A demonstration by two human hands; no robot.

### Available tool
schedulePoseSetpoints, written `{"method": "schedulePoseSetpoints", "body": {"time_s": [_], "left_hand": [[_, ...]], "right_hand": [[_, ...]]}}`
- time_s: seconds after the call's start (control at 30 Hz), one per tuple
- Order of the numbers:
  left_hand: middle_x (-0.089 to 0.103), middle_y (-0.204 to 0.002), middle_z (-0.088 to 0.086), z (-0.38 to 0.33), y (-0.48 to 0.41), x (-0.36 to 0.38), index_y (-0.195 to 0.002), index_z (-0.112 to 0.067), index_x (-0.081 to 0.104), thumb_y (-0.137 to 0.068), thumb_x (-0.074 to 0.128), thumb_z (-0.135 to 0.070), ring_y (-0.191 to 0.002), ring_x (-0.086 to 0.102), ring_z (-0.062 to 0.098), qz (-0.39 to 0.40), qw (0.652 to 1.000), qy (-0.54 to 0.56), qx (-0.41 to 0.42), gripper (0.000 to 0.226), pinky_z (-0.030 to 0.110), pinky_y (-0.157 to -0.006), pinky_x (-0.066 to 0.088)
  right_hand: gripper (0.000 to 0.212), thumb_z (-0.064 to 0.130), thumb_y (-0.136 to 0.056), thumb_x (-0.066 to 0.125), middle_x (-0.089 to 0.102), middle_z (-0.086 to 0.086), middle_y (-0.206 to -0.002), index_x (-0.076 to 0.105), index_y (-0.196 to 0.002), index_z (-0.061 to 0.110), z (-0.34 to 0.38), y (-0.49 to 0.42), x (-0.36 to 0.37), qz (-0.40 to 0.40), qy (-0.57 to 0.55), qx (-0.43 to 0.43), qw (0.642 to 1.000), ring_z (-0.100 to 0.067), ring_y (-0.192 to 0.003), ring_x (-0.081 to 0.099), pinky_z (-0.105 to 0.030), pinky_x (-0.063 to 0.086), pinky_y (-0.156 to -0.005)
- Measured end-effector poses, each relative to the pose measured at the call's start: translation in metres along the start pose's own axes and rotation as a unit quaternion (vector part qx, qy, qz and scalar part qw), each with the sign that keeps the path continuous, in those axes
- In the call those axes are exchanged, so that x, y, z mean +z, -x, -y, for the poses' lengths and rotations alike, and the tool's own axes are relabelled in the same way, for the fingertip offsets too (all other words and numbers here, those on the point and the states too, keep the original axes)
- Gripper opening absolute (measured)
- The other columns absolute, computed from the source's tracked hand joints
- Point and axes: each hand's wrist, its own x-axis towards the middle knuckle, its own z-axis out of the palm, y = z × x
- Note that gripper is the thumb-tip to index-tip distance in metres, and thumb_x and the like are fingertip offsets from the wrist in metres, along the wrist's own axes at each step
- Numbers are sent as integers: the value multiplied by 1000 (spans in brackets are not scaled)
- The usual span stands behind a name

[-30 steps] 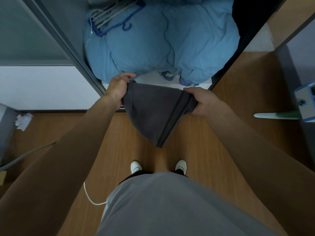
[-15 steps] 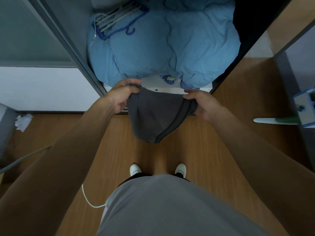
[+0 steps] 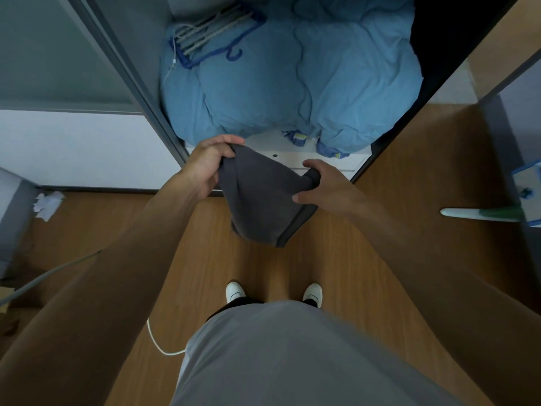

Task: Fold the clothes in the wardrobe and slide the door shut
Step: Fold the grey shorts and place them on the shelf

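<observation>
A dark grey garment (image 3: 260, 197) hangs folded in the air in front of the open wardrobe. My left hand (image 3: 205, 168) grips its upper left edge. My right hand (image 3: 325, 186) pinches its upper right corner, with the other fingers spread. The garment's lower end droops above the wooden floor. Behind it lies the white wardrobe shelf edge (image 3: 322, 161). The grey sliding door (image 3: 58, 54) stands at the left, slid aside from the opening.
A bulky light blue duvet (image 3: 292, 83) fills the wardrobe, with blue hangers (image 3: 213, 33) on top of it. A white cable (image 3: 159, 344) and crumpled paper (image 3: 46, 200) lie on the floor at the left. A mop head (image 3: 527, 183) is at the right. My white shoes (image 3: 235, 290) stand below.
Both hands have drawn closer together, bunching the garment shorter. My right hand has shifted its grip to a pinch on the corner.
</observation>
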Motion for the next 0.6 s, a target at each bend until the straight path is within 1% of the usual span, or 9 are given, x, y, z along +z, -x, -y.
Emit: {"method": "schedulePoseSetpoints", "body": {"time_s": [0.07, 0.17, 0.23, 0.3, 0.37, 0.43, 0.5, 0.53, 0.6], "left_hand": [[70, -98, 1, 2, 0, 1, -101, -15, 73, -91, 44, 7, -85, 66, 10, -2, 1000, -8, 3, 38, 17, -63, 54], [65, -116, 2, 6, -2, 1, -110, -18, 72, -93, 41, 6, -99, 61, 11, 16, 992, -129, 8, 43, 18, -78, 51], [59, -127, -2, 9, -3, 0, -115, -24, 70, -97, 42, 1, -111, 56, 10, 50, 974, -222, 15, 41, 19, -90, 46], [60, -124, -8, 11, -3, -3, -122, -29, 66, -98, 58, -14, -112, 55, 6, 94, 954, -282, 18, 29, 15, -86, 43], [58, -119, -12, 13, -4, -6, -129, -32, 59, -87, 76, -27, -106, 54, 4, 137, 917, -375, 25, 45, 10, -78, 39], [55, -119, -8, 16, -6, -6, -131, -28, 55, -80, 83, -25, -105, 54, 10, 156, 865, -477, 31, 58, 16, -79, 44], [57, -120, -1, 18, -9, -3, -126, -23, 56, -79, 81, -16, -105, 56, 18, 143, 826, -544, 34, 53, 31, -83, 53], [58, -120, 2, 17, -11, -1, -120, -23, 59, -79, 78, -13, -103, 58, 20, 125, 814, -566, 39, 46, 34, -82, 55], [59, -118, 6, 15, -14, -1, -110, -24, 63, -75, 77, -14, -101, 58, 21, 78, 791, -604, 64, 38, 34, -82, 54]], "right_hand": [[67, 19, -83, 78, 53, -6, -137, 47, -142, 12, -4, 0, 2, 10, 71, -10, 997, -21, -126, 50, -26, 41, -96], [10, 23, -90, 71, 62, 0, -84, 64, -86, 18, -8, 2, 2, -34, 104, -29, 994, -19, -85, 59, -22, 37, -59], [29, 26, -92, 69, 54, 5, -69, 54, -67, 25, -13, 2, 0, -34, 111, -34, 993, -14, -70, 54, -25, 31, -54], [30, 26, -93, 68, 56, 3, -69, 55, -66, 25, -16, 2, -2, -26, 108, -41, 993, -13, -69, 54, -28, 34, -58], [26, 25, -92, 69, 58, -1, -74, 60, -69, 19, -18, 3, -4, -21, 112, -60, 992, -15, -77, 54, -32, 38, -67], [16, 26, -91, 72, 64, -11, -102, 71, -82, 13, -22, 2, -6, -49, 132, -81, 987, -21, -103, 55, -33, 40, -87], [22, 26, -89, 74, 55, -14, -137, 75, -101, 8, -21, 3, -9, -78, 134, -96, 983, -25, -131, 45, -34, 33, -109], [24, 25, -89, 75, 57, -12, -139, 75, -106, 7, -20, 5, -11, -76, 104, -97, 987, -23, -130, 47, -33, 35, -109], [18, 22, -88, 75, 73, -14, -111, 76, -98, 6, -14, 12, -16, -49, -10, -94, 994, -17, -100, 64, -28, 46, -86]]}}
